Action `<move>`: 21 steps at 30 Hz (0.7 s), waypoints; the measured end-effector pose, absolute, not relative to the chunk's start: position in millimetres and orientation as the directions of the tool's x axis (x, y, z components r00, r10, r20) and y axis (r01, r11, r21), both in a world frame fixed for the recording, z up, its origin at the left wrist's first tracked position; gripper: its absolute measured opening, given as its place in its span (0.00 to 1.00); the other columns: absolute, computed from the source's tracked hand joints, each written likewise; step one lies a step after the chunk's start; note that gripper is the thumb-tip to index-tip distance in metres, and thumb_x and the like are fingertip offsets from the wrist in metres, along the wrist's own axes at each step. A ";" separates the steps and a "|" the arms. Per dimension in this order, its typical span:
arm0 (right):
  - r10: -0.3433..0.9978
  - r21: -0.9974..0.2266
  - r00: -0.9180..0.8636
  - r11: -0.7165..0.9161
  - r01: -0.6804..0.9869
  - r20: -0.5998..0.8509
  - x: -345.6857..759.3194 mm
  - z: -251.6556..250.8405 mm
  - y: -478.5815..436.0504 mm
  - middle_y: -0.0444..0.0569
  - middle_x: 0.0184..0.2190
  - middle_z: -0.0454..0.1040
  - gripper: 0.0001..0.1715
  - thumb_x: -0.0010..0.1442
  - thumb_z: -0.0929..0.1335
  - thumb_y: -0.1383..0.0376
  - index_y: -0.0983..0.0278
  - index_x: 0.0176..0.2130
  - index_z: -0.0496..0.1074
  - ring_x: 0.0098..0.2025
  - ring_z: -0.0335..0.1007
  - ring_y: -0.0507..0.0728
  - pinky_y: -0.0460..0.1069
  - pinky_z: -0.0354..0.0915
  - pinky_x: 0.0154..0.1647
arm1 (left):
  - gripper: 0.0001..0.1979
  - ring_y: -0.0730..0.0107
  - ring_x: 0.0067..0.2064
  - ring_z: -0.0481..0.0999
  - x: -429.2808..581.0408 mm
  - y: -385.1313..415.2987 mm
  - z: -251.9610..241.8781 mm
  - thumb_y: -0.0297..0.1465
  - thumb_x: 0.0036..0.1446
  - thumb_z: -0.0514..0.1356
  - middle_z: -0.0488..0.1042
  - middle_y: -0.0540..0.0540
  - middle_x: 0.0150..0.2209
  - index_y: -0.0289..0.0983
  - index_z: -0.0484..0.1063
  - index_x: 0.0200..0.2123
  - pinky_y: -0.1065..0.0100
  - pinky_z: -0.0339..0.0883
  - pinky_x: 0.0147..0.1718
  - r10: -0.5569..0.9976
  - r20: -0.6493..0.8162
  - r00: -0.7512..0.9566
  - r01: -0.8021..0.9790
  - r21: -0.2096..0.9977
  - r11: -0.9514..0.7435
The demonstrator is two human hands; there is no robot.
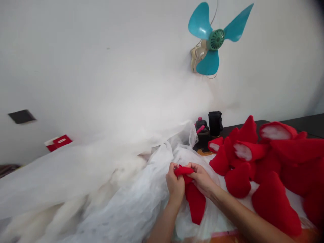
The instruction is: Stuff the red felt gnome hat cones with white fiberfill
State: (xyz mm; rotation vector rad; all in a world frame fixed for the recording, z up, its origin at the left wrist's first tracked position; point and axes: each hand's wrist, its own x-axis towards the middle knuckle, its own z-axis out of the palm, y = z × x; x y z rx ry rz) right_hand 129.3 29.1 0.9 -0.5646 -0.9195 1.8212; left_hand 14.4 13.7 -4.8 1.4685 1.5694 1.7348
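Observation:
A red cloth piece (195, 206) hangs from both hands, its flat tapered end pointing down and its upper edge bunched or folded over. My left hand (175, 182) pinches the left side of that upper edge. Gripping the right side is my right hand (202, 178), its fingers closed on the cloth. Beneath and behind the hands spreads white plastic sheeting (184, 155). Just to the right lies a pile of red stuffed cloth pieces (238, 180); white filling (243, 152) shows in the openings of several of them.
White fluffy filling (98, 195) in plastic takes up the left. At the back stand a black cup (215, 123) and a dark bottle with pink parts (201, 125). A fan with blue blades (208, 62) hangs on the wall, with a red and white box (58, 142) at left.

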 end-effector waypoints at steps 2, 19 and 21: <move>0.901 -0.780 -0.433 -0.267 -0.567 0.006 128.1 -1.7 29.4 0.42 0.22 0.70 0.19 0.40 0.79 0.65 0.64 0.26 0.67 0.24 0.61 0.49 0.44 0.53 0.26 | 0.10 0.70 0.27 0.64 12.1 16.2 -6.0 0.19 0.41 0.53 0.64 0.54 0.23 0.39 0.63 0.27 0.71 0.54 0.29 0.810 0.420 -0.410 0.340 0.894 -0.292; 0.864 -0.802 -0.503 -0.299 -0.517 0.002 121.1 -5.5 20.7 0.36 0.20 0.60 0.27 0.45 0.80 0.56 0.64 0.32 0.65 0.18 0.41 0.42 0.43 0.37 0.16 | 0.05 0.73 0.26 0.61 5.4 19.4 -11.0 0.23 0.40 0.51 0.62 0.54 0.22 0.39 0.59 0.24 0.72 0.58 0.28 0.830 0.350 -0.435 0.120 0.936 -0.332; 0.861 -0.794 -0.506 -0.334 -0.508 -0.038 121.5 -7.9 22.7 0.34 0.19 0.57 0.28 0.44 0.81 0.56 0.64 0.32 0.64 0.18 0.38 0.42 0.42 0.34 0.16 | 0.05 0.73 0.26 0.62 5.2 20.6 -13.0 0.24 0.40 0.51 0.62 0.54 0.22 0.39 0.60 0.24 0.72 0.58 0.28 0.833 0.348 -0.430 0.112 0.936 -0.333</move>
